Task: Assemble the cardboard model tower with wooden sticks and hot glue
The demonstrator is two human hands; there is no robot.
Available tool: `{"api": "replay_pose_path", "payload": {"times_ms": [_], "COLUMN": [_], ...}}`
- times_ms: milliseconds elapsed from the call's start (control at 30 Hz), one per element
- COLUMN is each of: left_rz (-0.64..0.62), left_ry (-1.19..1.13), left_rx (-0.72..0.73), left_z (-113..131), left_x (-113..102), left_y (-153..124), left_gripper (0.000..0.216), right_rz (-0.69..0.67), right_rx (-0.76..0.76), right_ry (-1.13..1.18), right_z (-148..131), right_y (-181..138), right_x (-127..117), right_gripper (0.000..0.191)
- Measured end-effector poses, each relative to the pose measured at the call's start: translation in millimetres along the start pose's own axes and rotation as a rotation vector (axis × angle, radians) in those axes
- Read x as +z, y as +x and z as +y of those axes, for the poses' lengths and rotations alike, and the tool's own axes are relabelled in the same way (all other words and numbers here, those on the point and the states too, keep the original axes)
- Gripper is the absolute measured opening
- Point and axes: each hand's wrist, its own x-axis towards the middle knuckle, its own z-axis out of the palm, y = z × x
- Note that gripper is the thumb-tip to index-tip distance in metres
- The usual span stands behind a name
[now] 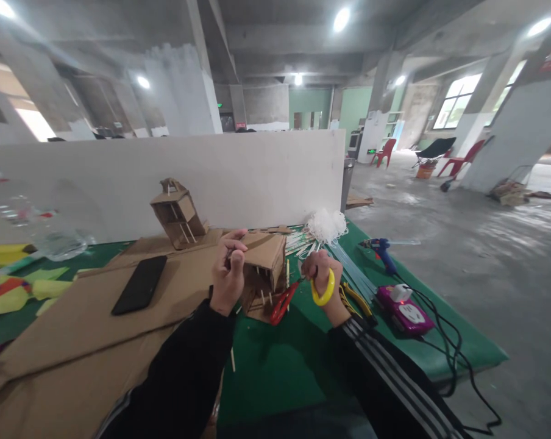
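Note:
My left hand (228,268) is raised beside a small cardboard structure (266,256), its fingers curled; anything pinched in them cannot be made out. My right hand (323,274) is closed, with a yellow loop (325,292), like a tool handle, against the fingers and palm. The rest of that yellow thing is hidden. A thin white stick shows just above the right fingers. Close to this hand lie red-handled pliers (283,303), beside the cardboard structure, and yellow-and-black-handled pliers (358,300). Thin sticks prop the structure's cardboard levels.
Cardboard sheets (97,329) and a black phone (141,284) lie left. Another cardboard model (175,213) stands behind. White stringy material (325,225), glue sticks (355,268), a blue glue gun (381,251) and a purple power strip (406,311) with trailing cables are right. A white partition (257,177) borders the back.

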Motion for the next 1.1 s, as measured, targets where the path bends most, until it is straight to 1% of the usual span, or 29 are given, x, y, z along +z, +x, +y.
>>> {"api": "replay_pose_path", "payload": {"times_ms": [67,133,267,367,433,600,800,933,1100], "left_rz": [-0.001,-0.014,0.002,0.008,-0.031,-0.122,-0.155,-0.167,-0.178], "left_ry": [-0.064,-0.139,-0.410,-0.540,-0.565,-0.591,-0.619,-0.626,-0.657], "left_rx": [-0.072,-0.185,-0.376,-0.473,-0.522,-0.559,-0.567,-0.571,-0.608], "left_z": [-1,-1,-2,-4,-5,-7,-5,-4,-6], "left_x": [-2,-3,-3,-6,-10,-17,-17,-17,-17], "left_y": [1,2,4,7,10,14,15,14,14], "left_gripper": [0.042,0.038,0.030,0.035,0.040,0.045,0.047,0.049,0.051], "right_rz": [-0.022,-0.048,-0.125,-0.171,-0.199,-0.284,-0.373,-0.409,-0.412], "right_rx": [-0.028,-0.051,-0.080,-0.111,-0.138,-0.210,-0.279,-0.319,-0.380], "right_ry": [0.029,0.042,0.030,-0.003,-0.038,-0.156,-0.245,-0.310,-0.409], "right_z": [0,-1,-1,-2,-4,-12,-7,-4,-11], "right_y": [-3,-5,-4,0,4,21,38,44,50], "right_x": [3,3,-3,-7,-8,-1,14,11,2], "right_gripper": [0.066,0.066,0.061,0.060,0.060,0.060,0.061,0.059,0.058]}}
